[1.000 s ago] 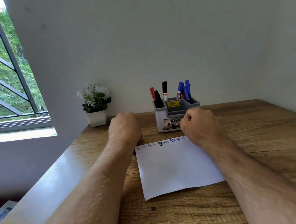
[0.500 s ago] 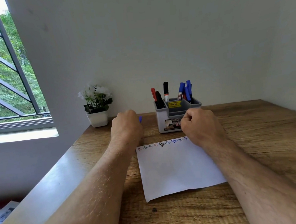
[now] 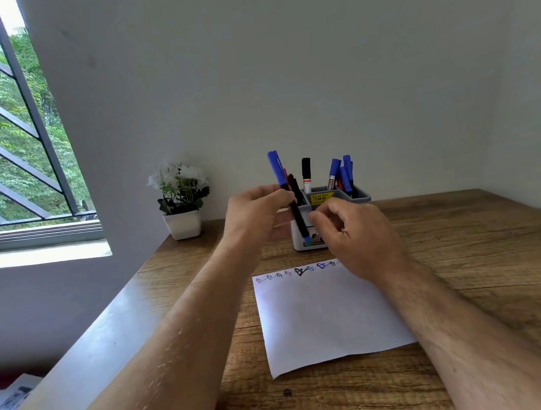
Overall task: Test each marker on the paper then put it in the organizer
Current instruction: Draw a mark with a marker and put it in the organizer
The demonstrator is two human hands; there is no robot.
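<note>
The left hand (image 3: pixel 256 211) is raised above the wooden desk (image 3: pixel 465 252), its fingers closed around the middle of a blue-capped marker (image 3: pixel 290 196) with a dark barrel. The marker stands nearly upright, cap end up and tilted a little to the left, its lower end in front of the organizer (image 3: pixel 357 196). The right hand (image 3: pixel 361 239) hovers just beside the marker's lower end with its fingers loosely curled and slightly apart, thumb and forefinger reaching toward the barrel; whether they touch it is hard to tell from this angle. The grey and white organizer sits at the back of the desk near the wall and holds several markers upright: blue ones (image 3: pixel 345 174) in the right compartment, a black-capped one (image 3: pixel 306 173) toward the left. In front of it lies a white sheet of paper (image 3: pixel 329 318), flat on the desk, with a row of small red, black and blue scribbles (image 3: pixel 298 271) along its far edge. A small potted plant (image 3: pixel 181 200) with white flowers stands to the left, near the window (image 3: pixel 7 131).
</note>
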